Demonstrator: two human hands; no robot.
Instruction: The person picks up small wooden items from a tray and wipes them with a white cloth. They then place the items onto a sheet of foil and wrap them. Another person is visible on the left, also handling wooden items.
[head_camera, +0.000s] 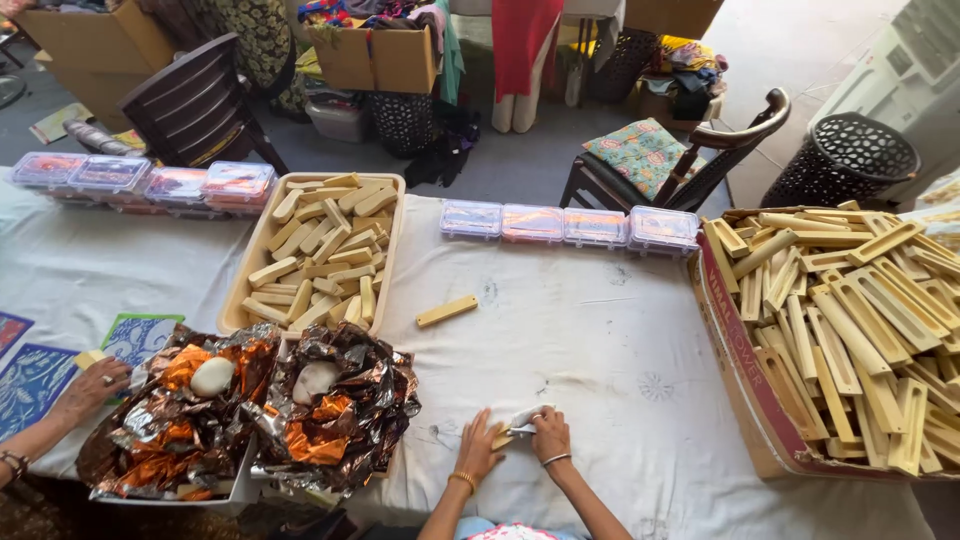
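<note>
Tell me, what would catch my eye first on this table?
Probably the big cardboard box at the right, heaped with pale wooden strips, and the tray of short wooden blocks at upper left. Next, the crumpled copper foil at lower left holding white lumps. At the near edge, the left hand and right hand together hold a small wooden piece.

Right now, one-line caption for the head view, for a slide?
Both hands, left and right, press a small wooden piece on a white cloth between a tray of blocks and a box of sticks.
</note>
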